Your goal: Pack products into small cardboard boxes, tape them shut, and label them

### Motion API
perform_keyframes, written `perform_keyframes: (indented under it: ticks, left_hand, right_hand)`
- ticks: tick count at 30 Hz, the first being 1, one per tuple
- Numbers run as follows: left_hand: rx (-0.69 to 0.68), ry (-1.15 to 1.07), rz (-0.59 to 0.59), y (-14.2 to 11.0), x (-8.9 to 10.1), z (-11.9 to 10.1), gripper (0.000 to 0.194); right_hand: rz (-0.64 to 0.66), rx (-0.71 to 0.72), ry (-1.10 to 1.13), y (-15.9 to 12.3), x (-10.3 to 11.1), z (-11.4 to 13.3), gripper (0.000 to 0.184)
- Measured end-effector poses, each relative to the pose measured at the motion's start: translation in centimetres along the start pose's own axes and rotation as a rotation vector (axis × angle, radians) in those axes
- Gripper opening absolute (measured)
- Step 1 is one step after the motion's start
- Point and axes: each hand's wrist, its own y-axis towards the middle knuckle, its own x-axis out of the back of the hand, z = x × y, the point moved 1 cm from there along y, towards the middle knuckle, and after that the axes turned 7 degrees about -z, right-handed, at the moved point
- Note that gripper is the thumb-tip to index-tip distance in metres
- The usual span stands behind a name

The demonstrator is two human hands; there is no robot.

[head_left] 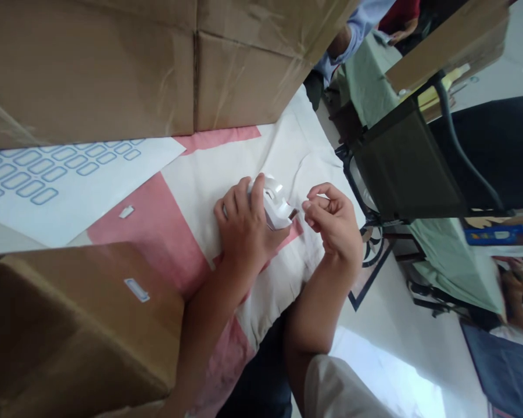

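While a white plastic device sits on the cloth-covered counter, the left hand curls around its side, holding it; just beside its far end, the right hand is loosely curled, any grip unclear; beyond are a blue-outlined sheet and a large cardboard box

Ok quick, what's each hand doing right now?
Left hand: closed around the white plastic object.
Right hand: partly curled; can't tell whether it holds anything.

I list: dispenser in my left hand, table beneath; sheet to the left; far box behind; near box front left, label on it; chair right.
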Motion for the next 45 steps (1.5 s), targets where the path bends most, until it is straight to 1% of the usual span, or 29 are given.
perform_keyframes:
  ticks: [3,7,9,12,16,19,23,28,32,38,41,45]
  left_hand:
    - [-0.004,0.012,0.001,0.0,-0.1,0.0,0.089]
    - [0.001,0.011,0.004,0.0,-0.1,0.0,0.087]
    - [0.007,0.006,0.008,0.0,-0.1,0.0,0.086]
    - [-0.007,-0.005,0.027,0.1,0.2,0.0,0.090]
    - [-0.049,-0.013,0.033,0.2,0.5,-0.2,0.089]
    - [-0.057,0.007,0.038,0.1,0.4,-0.3,0.088]
    - [-0.060,0.037,0.035,-0.1,0.1,-0.4,0.089]
    - [-0.099,0.043,0.034,-0.3,-0.3,-0.5,0.091]
    - [-0.104,0.038,0.022,-0.4,-0.4,-0.7,0.100]
    - [-0.099,0.064,0.062,-0.3,-0.1,-1.0,0.107]
    - [-0.093,0.086,0.075,-0.3,0.0,-1.1,0.112]
    - [-0.084,0.114,0.103,-0.2,0.0,-1.2,0.115]
  right_hand:
    - [-0.004,0.020,0.032,-0.2,-0.4,0.4,0.032]
    - [-0.003,0.089,0.049,-0.4,-0.9,0.7,0.026]
    - [-0.025,0.129,0.046,-0.7,-1.0,0.2,0.025]
    - [-0.095,0.174,0.092,-1.4,-1.2,-1.7,0.022]
    - [-0.153,0.155,0.225,-2.2,-1.3,-5.1,0.019]
    - [-0.188,0.161,0.303,-2.3,-1.4,-6.5,0.020]
    - [-0.172,0.162,0.368,-2.0,-1.3,-6.4,0.020]
    - [-0.167,0.101,0.401,-2.4,-0.8,-6.1,0.021]
    - [-0.165,0.074,0.406,-3.3,-0.3,-6.2,0.019]
    - [-0.148,0.075,0.321,-4.2,0.5,-6.3,0.017]
    - [-0.147,0.084,0.317,-4.4,0.9,-6.4,0.016]
    - [-0.129,0.056,0.336,-4.6,1.3,-6.7,0.015]
